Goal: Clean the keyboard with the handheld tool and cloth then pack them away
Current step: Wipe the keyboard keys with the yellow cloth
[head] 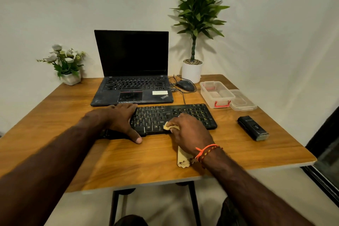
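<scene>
Your left hand (120, 118) lies flat over the left end of the black keyboard (165, 118), fingers straight and spread, thumb reaching down past the front edge onto the wooden bench (73, 115). Your right hand (189, 130) has its grip curled round a yellowish cloth (182, 159), pressing a bunched corner of it against the keys near the keyboard's middle while the loose tail hangs out below your wrist and lies on the bench. An orange thread bracelet (205, 149) circles that wrist. The keyboard sits across the middle of the bench, just in front of the open laptop (132, 71) (its screen is dark). The black handheld tool (253, 128) lies untouched on the bench, well apart from the keyboard's right end. Behind it stands a clear plastic box (216, 94) with a red latch, its lid (243, 101) resting just beside it on the right. A black mouse (185, 85) sits between the laptop and the box, near a tall plant in a white pot (191, 71). A small pot of white flowers (66, 64) stands at the back left corner.
</scene>
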